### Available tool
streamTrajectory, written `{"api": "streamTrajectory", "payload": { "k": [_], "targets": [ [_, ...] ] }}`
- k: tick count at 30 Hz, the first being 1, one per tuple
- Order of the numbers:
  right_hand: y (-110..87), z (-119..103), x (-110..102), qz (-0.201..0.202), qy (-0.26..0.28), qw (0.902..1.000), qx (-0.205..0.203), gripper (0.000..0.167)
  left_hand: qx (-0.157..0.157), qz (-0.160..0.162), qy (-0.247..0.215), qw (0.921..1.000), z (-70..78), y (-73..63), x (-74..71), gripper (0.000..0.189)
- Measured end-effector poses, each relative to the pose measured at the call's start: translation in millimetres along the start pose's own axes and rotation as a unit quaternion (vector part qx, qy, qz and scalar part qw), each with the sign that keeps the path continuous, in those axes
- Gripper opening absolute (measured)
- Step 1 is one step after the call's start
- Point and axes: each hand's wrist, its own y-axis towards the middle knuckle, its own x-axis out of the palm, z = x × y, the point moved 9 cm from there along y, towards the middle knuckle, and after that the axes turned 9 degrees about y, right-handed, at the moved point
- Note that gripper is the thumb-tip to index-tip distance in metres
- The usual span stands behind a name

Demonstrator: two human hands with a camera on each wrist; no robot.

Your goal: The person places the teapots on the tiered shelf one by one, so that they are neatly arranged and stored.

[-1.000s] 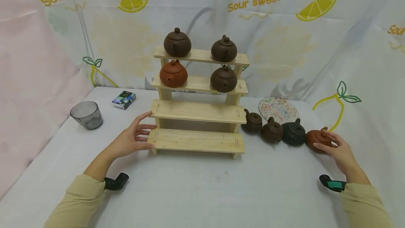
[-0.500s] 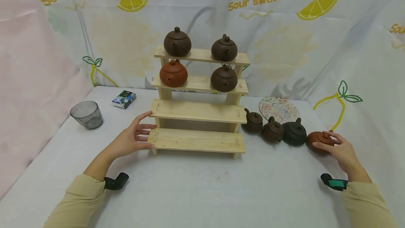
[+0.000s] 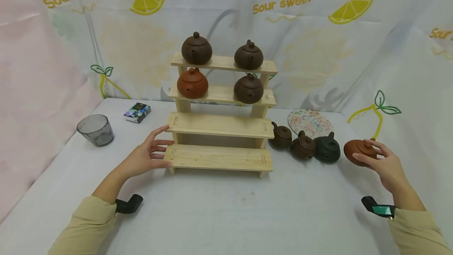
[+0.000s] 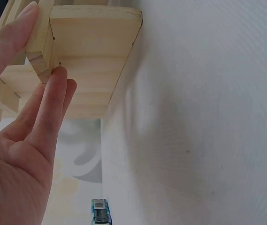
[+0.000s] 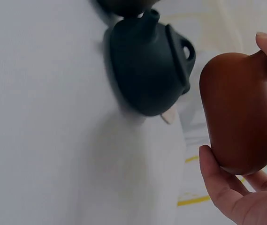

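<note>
Red teapot [image 3: 358, 150] just lifted near right edge of surface [image 3: 247, 215], right hand [image 3: 389, 167] gripping; now movable. Left hand [image 3: 144, 158], outstretched, touches rack [image 3: 219, 157].

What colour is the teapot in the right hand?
The teapot is reddish brown, clearest in the right wrist view.

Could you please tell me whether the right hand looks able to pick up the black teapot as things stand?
Probably not: the right hand already holds a reddish teapot. Otherwise the way looks free: nothing else stands between it and the black teapot.
</note>
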Motion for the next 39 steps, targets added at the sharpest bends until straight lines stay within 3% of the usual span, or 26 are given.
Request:
{"api": "streamTrajectory", "payload": {
  "k": [26, 35, 39],
  "targets": [
    [-17.4, -69, 55, -0.07, 0.042, 0.9912, -0.104, 0.053, 0.012, 0.004, 0.004, 0.9999, 3.8, -0.7, -0.4, 0.106],
    [-22.9, -87, 83, -0.098, 0.053, 0.989, -0.098, 0.055, 0.005, 0.003, 0.003, 1.0, 2.1, -0.5, -0.4, 0.106],
    [-27.8, -99, 94, -0.113, 0.063, 0.985, -0.114, 0.054, 0.002, 0.0, 0.004, 1.0, 1.5, 0.6, 0.4, 0.106]
  ]
}}
